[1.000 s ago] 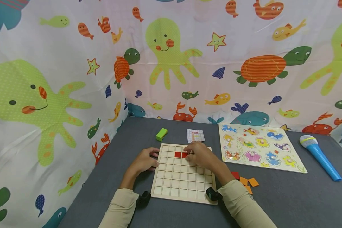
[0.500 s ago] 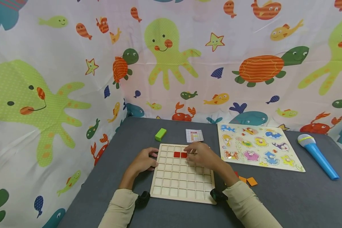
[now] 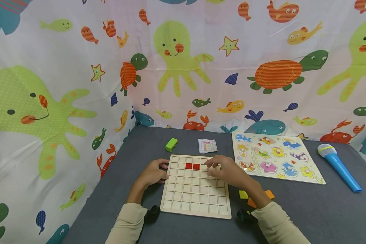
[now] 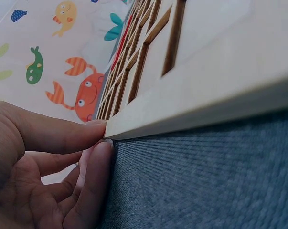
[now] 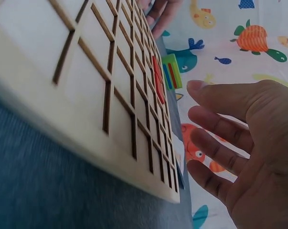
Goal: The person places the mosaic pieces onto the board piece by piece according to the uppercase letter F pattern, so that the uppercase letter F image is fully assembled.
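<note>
A pale wooden grid board (image 3: pixel 196 189) lies on the dark table, with two red square tiles (image 3: pixel 192 166) side by side in its second row. My left hand (image 3: pixel 154 173) holds the board's left edge; in the left wrist view the thumb and fingertips (image 4: pixel 101 150) meet at that edge. Above the upper right of the board, my right hand (image 3: pixel 227 171) has loosely bent fingers with nothing between them. The right wrist view shows those fingers (image 5: pixel 213 126) spread apart, clear of the board's surface. Orange tiles (image 3: pixel 269 194) and a yellow-green tile (image 3: pixel 243 194) lie partly hidden by the right forearm.
Behind the board are a green block (image 3: pixel 171 144) and a small card with a coloured grid (image 3: pixel 207 146). A sea-animal puzzle board (image 3: pixel 279 157) lies at the right, then a blue toy microphone (image 3: pixel 338 167). A printed cloth (image 3: pixel 183 112) hangs behind the table.
My right hand has come away from the red tiles and moved to the right, its fingers loosening. Both red tiles stay in place. The left hand remains at the board's edge.
</note>
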### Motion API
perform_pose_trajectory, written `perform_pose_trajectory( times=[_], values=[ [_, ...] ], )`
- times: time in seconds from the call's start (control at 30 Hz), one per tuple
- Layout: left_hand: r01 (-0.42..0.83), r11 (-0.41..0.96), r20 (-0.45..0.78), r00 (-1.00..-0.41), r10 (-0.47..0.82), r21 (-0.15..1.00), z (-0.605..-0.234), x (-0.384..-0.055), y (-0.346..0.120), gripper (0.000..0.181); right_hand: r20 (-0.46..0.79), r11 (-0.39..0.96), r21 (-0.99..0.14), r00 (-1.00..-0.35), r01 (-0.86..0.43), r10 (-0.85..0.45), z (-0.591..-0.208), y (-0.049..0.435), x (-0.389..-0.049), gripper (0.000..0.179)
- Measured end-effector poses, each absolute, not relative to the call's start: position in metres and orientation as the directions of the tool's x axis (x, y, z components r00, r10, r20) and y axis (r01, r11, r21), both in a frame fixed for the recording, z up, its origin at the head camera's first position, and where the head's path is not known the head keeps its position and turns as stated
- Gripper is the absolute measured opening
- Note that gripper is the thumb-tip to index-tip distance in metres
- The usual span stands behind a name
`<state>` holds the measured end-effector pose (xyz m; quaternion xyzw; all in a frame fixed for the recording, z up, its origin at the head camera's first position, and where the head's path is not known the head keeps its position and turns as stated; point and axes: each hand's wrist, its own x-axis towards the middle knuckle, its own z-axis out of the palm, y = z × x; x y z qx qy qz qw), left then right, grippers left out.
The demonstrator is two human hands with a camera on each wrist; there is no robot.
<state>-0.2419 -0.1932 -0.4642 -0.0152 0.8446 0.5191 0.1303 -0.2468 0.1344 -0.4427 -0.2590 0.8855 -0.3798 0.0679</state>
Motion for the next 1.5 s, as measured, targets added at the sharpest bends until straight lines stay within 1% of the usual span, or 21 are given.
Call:
perform_pose_trajectory(
  times=[0.2, 0.37, 0.67, 0.87, 1.0, 1.17, 1.37, 1.5],
  values=[
    [-0.154, 0.462, -0.232, -0.966, 0.117, 0.873, -0.464, -0.241, -0.193, 0.063, 0.103, 0.59, -0.677, -0.851, -0.44, -0.516, -0.439, 0.152, -0.242, 0.032],
    [-0.153, 0.46, -0.231, -0.966, 0.119, 0.875, -0.463, -0.24, -0.193, 0.063, 0.103, 0.609, -0.66, -0.857, -0.439, -0.505, -0.434, 0.164, -0.238, 0.032],
    [-0.151, 0.465, -0.23, -0.966, 0.117, 0.872, -0.465, -0.241, -0.192, 0.062, 0.064, 0.664, -0.629, -0.878, -0.404, -0.474, -0.434, 0.186, -0.227, 0.035],
    [-0.149, 0.465, -0.227, -0.967, 0.117, 0.873, -0.466, -0.241, -0.192, 0.062, 0.042, 0.675, -0.631, -0.885, -0.383, -0.463, -0.44, 0.204, -0.222, 0.038],
    [-0.151, 0.465, -0.229, -0.967, 0.115, 0.872, -0.466, -0.241, -0.192, 0.062, 0.043, 0.661, -0.646, -0.883, -0.381, -0.468, -0.442, 0.213, -0.218, 0.038],
    [-0.15, 0.466, -0.229, -0.966, 0.119, 0.872, -0.465, -0.24, -0.192, 0.062, 0.041, 0.68, -0.631, -0.892, -0.373, -0.451, -0.445, 0.224, -0.213, 0.036],
    [-0.139, 0.464, -0.22, -0.967, 0.125, 0.875, -0.465, -0.239, -0.193, 0.062, 0.0, 0.71, -0.624, -0.909, -0.326, -0.417, -0.445, 0.234, -0.21, 0.036],
    [-0.139, 0.47, -0.221, -0.968, 0.122, 0.872, -0.466, -0.241, -0.193, 0.062, -0.01, 0.715, -0.623, -0.911, -0.317, -0.412, -0.444, 0.238, -0.209, 0.036]
  ],
)
